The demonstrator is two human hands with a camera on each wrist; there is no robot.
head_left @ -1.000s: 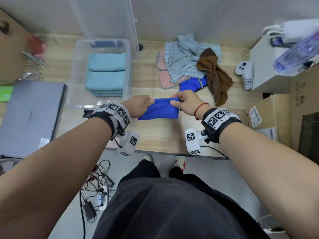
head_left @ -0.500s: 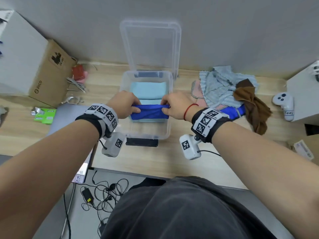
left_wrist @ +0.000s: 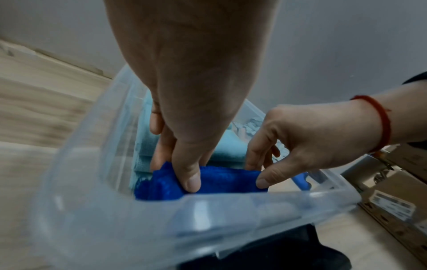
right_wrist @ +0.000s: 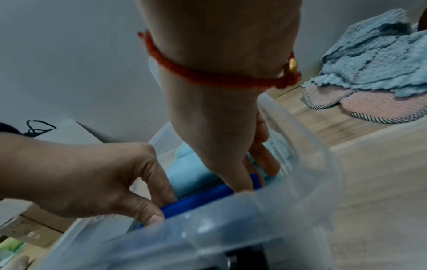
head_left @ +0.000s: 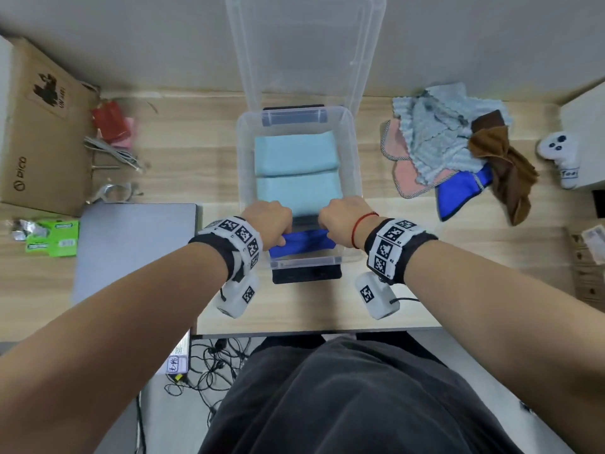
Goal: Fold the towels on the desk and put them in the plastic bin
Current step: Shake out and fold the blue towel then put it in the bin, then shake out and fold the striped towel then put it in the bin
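Both hands, left hand (head_left: 269,221) and right hand (head_left: 343,217), pinch the ends of the folded blue towel (head_left: 302,245), low inside the plastic bin (head_left: 355,152). Best lower it flat against the near wall beside the light-blue towels (head_left: 296,172), then let go together so the fold holds.

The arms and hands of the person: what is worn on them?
Both forearms are bare, without sleeves. Each wrist has a black band with white squares printed with black square codes, and a white camera box hangs under it. A thin black cable leaves the right box. The right wrist also has a red string bracelet with a small gold bead.
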